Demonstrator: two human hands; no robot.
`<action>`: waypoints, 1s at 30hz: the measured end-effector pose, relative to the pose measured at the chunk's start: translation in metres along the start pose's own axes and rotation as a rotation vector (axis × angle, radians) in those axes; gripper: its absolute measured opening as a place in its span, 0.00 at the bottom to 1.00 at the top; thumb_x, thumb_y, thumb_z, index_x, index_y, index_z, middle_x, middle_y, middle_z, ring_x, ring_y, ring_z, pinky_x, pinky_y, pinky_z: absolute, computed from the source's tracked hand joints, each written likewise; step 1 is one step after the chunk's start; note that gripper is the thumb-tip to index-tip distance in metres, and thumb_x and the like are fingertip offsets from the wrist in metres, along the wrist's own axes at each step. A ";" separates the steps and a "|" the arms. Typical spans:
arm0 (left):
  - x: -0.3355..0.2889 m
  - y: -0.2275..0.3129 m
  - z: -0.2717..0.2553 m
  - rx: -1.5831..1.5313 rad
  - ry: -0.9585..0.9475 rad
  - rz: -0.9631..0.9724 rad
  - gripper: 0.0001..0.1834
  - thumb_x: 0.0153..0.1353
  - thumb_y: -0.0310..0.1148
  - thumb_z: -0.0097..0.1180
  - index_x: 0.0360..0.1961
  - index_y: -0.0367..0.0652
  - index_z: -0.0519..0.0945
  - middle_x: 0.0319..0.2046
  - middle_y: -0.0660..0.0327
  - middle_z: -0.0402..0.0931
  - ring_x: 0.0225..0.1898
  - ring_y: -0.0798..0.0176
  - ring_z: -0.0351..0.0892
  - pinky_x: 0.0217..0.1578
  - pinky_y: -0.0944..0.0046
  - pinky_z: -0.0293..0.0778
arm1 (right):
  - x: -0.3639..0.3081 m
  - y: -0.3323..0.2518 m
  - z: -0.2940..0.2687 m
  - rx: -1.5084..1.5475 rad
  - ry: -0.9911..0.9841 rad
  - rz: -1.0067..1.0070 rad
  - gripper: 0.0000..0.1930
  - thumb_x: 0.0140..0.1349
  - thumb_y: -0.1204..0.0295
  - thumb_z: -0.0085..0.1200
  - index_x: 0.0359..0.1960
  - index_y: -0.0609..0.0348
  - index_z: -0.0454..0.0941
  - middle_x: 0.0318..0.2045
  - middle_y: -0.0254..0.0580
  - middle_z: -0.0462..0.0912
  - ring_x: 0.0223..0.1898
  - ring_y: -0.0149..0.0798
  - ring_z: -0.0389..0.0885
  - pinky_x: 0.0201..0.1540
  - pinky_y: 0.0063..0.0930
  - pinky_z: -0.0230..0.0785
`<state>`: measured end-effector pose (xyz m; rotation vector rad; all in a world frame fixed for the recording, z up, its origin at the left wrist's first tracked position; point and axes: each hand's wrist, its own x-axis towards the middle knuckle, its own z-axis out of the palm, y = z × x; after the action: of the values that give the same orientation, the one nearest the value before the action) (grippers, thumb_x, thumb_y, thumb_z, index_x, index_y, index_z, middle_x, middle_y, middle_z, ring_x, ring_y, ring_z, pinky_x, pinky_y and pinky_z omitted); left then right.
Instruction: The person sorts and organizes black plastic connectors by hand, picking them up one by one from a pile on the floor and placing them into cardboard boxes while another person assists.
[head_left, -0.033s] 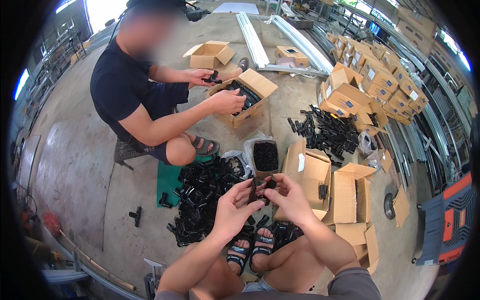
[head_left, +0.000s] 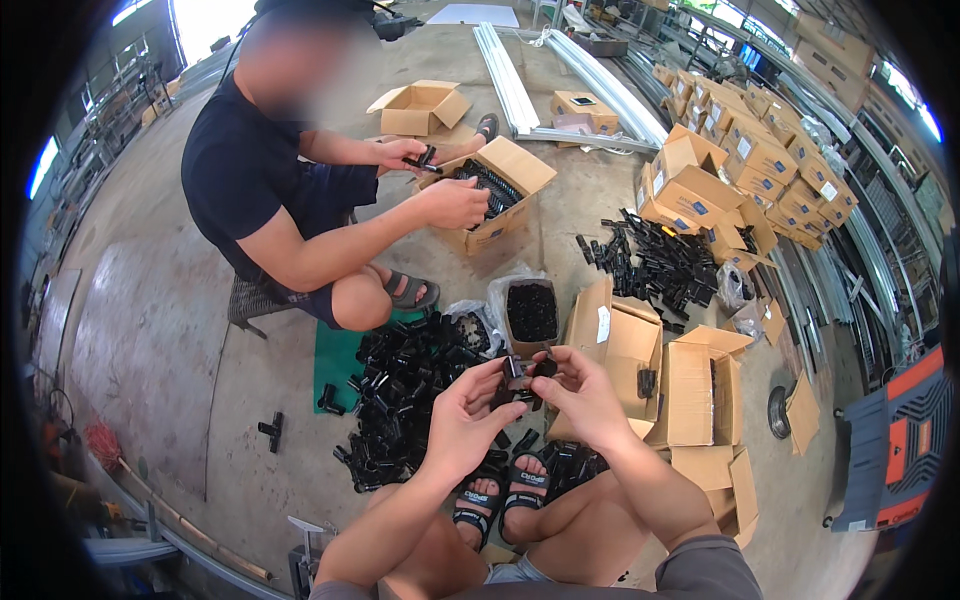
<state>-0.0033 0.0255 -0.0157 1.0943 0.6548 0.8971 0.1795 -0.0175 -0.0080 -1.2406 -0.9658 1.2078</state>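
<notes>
My left hand (head_left: 466, 415) is closed around a black T-shaped tube fitting (head_left: 513, 368), held up over the floor. In my right hand (head_left: 578, 392) a small round black cap (head_left: 546, 368) is pinched between thumb and fingers. The two pieces are close together; whether they touch is hard to tell. Below and left of my hands spreads a heap of black tube fittings (head_left: 395, 385), partly on a green mat (head_left: 328, 360). An open box of small black parts (head_left: 531, 312) stands just beyond my hands. More black fittings (head_left: 572, 468) lie by my sandalled feet.
Across from me a seated person (head_left: 240, 190) handles a black fitting over an open carton (head_left: 500, 222). Open cartons (head_left: 690, 400) stand at my right, with a pile of black parts (head_left: 650, 262) beyond. Stacked boxes (head_left: 760, 150) and an orange-grey case (head_left: 900, 440) are farther right.
The fitting in my left hand has turned slightly, showing more of its shiny side. The other person's fitting has also tilted a little. My arms stay in place.
</notes>
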 end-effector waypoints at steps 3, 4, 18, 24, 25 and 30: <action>-0.005 -0.001 -0.003 0.128 -0.003 0.066 0.32 0.56 0.15 0.67 0.63 0.33 0.72 0.56 0.50 0.79 0.56 0.62 0.81 0.58 0.62 0.78 | -0.011 -0.012 0.008 -0.011 -0.045 0.034 0.19 0.62 0.78 0.66 0.54 0.64 0.77 0.44 0.36 0.84 0.45 0.28 0.82 0.50 0.25 0.76; -0.006 0.000 -0.001 0.066 -0.013 0.026 0.32 0.55 0.15 0.67 0.63 0.33 0.73 0.56 0.50 0.80 0.56 0.62 0.81 0.58 0.62 0.78 | -0.014 -0.014 0.011 0.009 -0.052 0.056 0.20 0.59 0.79 0.67 0.53 0.64 0.78 0.45 0.37 0.84 0.46 0.29 0.82 0.51 0.26 0.76; -0.015 0.002 0.005 0.076 -0.067 0.020 0.39 0.57 0.17 0.67 0.70 0.40 0.67 0.55 0.47 0.80 0.53 0.62 0.82 0.54 0.61 0.80 | -0.020 -0.014 0.007 -0.002 -0.063 0.077 0.22 0.57 0.78 0.69 0.53 0.65 0.78 0.43 0.39 0.86 0.40 0.27 0.83 0.45 0.25 0.77; -0.015 0.011 0.002 0.168 -0.091 0.031 0.40 0.56 0.16 0.68 0.70 0.41 0.68 0.55 0.46 0.79 0.53 0.60 0.82 0.55 0.59 0.81 | -0.021 -0.015 0.005 -0.305 -0.012 -0.198 0.28 0.56 0.80 0.68 0.61 0.59 0.78 0.48 0.44 0.85 0.41 0.33 0.85 0.48 0.26 0.78; -0.015 0.012 0.003 0.164 -0.092 0.040 0.40 0.56 0.16 0.68 0.70 0.41 0.68 0.55 0.46 0.79 0.53 0.60 0.82 0.55 0.59 0.81 | -0.020 -0.014 0.004 -0.292 -0.001 -0.277 0.27 0.56 0.81 0.67 0.60 0.58 0.79 0.49 0.45 0.85 0.42 0.34 0.85 0.48 0.26 0.78; -0.018 0.012 0.003 0.201 -0.098 0.017 0.40 0.55 0.15 0.68 0.70 0.41 0.68 0.54 0.47 0.79 0.53 0.61 0.82 0.55 0.59 0.81 | -0.017 -0.014 -0.001 -0.305 -0.042 -0.343 0.18 0.58 0.83 0.64 0.51 0.62 0.85 0.52 0.47 0.84 0.45 0.36 0.86 0.48 0.27 0.80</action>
<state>-0.0130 0.0112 -0.0036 1.3170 0.6657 0.7984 0.1801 -0.0337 0.0071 -1.2222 -1.3697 0.8408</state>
